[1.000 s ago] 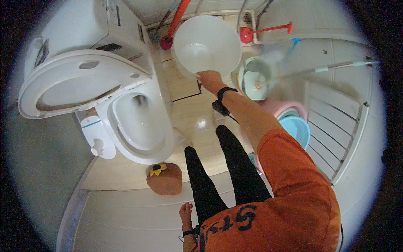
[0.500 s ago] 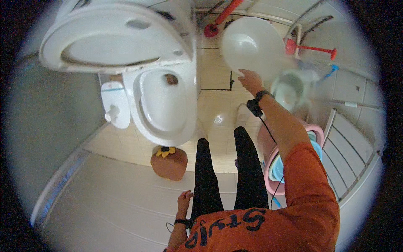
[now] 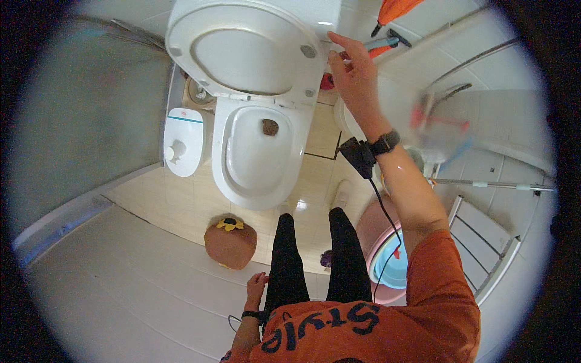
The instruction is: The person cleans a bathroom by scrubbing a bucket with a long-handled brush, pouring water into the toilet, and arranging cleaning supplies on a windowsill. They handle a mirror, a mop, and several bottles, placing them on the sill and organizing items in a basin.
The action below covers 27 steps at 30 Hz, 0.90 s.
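My right hand [image 3: 357, 75] reaches forward beside the toilet's upright lid and seat [image 3: 308, 27], its fingers apart and nothing visible between them. A dark watch [image 3: 385, 143] and a black device [image 3: 358, 156] with a cable are on that wrist. Just past the fingertips are a grey-handled tool [image 3: 384, 42] with a black head and a folded orange umbrella [image 3: 399, 9]. The white toilet bowl [image 3: 242, 175] stands open, with a brown patch at its drain. My left hand [image 3: 257, 289] hangs near my left thigh, empty, fingers loosely extended.
A white lidded bin [image 3: 183, 145] stands left of the toilet. On the floor is a brown cushion-like thing [image 3: 230, 245] with a yellow flower. Pink and blue basins [image 3: 390, 266] sit by my right leg, near a white folding rack [image 3: 484, 248]. A blurred red plunger [image 3: 442, 121] is at right.
My right hand has moved forward from the white basin to beside the toilet's raised seat. The view has shifted, bringing the toilet nearer the middle. My left hand still hangs by my thigh.
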### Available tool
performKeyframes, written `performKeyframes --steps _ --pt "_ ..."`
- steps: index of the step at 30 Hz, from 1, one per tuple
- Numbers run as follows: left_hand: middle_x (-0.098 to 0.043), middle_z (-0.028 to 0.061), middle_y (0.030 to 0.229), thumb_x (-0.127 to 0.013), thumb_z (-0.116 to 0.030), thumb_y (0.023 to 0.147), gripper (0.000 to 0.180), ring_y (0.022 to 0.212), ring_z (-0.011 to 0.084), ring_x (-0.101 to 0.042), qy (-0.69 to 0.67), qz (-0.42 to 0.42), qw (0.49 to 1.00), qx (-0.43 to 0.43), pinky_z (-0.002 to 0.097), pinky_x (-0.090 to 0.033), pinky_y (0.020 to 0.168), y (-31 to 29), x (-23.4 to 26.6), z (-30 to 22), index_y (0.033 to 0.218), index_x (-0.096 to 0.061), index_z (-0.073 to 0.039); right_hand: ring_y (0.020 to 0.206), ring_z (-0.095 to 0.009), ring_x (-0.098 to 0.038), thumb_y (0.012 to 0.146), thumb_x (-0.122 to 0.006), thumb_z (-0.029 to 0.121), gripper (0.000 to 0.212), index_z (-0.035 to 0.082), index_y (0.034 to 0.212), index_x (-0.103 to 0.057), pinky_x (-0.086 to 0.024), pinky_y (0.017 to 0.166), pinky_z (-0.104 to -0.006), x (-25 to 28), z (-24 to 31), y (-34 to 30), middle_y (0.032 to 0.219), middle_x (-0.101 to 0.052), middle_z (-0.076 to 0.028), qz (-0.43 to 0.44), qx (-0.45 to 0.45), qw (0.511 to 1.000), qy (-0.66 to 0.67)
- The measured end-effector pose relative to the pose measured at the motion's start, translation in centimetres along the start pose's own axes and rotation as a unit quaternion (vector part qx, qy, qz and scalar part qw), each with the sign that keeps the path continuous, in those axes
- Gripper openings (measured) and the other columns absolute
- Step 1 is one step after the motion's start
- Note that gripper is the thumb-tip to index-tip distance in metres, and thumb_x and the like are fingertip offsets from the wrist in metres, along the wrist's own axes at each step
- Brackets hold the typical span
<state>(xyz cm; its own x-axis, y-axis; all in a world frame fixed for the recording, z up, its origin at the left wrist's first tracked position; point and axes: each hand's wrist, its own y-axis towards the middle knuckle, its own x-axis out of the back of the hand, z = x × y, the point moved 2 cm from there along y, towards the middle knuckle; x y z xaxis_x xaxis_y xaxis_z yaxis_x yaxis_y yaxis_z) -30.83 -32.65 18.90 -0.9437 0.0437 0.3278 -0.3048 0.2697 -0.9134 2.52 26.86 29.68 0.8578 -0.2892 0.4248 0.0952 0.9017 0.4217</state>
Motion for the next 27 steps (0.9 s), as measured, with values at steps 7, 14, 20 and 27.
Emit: performKeyframes --steps 7,14,20,27 --pt "-0.070 0.0110 0.098 -0.055 -0.032 0.093 0.035 0.090 0.0189 -0.067 -0.083 -0.002 0.996 -0.013 0.0318 -0.051 0.076 -0.3 1.4 1.4 0.113 -0.064 -0.003 0.077 -0.026 -0.062 0.083 -0.065 0.022 0.038 0.010 0.119 -0.059 -0.051 0.072 -0.0369 -3.3 1.7 1.7 0.100 -0.061 -0.014 0.093 -0.009 0.989 -0.116" --pt "-0.071 0.0103 0.094 -0.054 -0.032 0.094 0.035 0.084 0.0173 -0.066 -0.098 -0.010 0.995 -0.004 0.0311 -0.050 0.072 0.8 2.1 4.9 0.110 -0.065 -0.003 0.075 -0.027 -0.059 0.080 -0.066 0.007 0.029 0.008 0.108 -0.058 -0.049 0.067 -0.0357 -1.6 7.4 -9.1 0.098 -0.060 -0.014 0.215 -0.088 0.970 -0.066" --pt "-0.071 0.0091 0.089 -0.062 -0.033 0.092 0.037 0.076 0.0146 -0.065 -0.108 -0.014 0.994 0.006 0.0270 -0.050 0.062 1.8 2.9 7.2 0.110 -0.064 -0.001 0.112 -0.029 -0.054 0.072 -0.061 -0.010 0.049 0.009 0.116 -0.054 -0.050 0.088 -0.0359 -3.8 10.6 -26.3 0.128 -0.049 -0.015 0.284 -0.113 0.952 -0.028" --pt "-0.069 0.0067 0.092 -0.063 -0.022 0.088 0.024 0.071 0.0154 -0.064 -0.108 0.027 0.993 -0.030 0.0304 -0.049 0.055 2.1 4.6 8.2 0.106 -0.066 -0.008 0.115 -0.027 -0.047 0.076 -0.059 -0.003 0.046 0.008 0.120 -0.050 -0.046 0.087 -0.0336 -9.8 5.7 -38.9 0.134 -0.043 -0.011 0.180 -0.418 0.879 0.140"
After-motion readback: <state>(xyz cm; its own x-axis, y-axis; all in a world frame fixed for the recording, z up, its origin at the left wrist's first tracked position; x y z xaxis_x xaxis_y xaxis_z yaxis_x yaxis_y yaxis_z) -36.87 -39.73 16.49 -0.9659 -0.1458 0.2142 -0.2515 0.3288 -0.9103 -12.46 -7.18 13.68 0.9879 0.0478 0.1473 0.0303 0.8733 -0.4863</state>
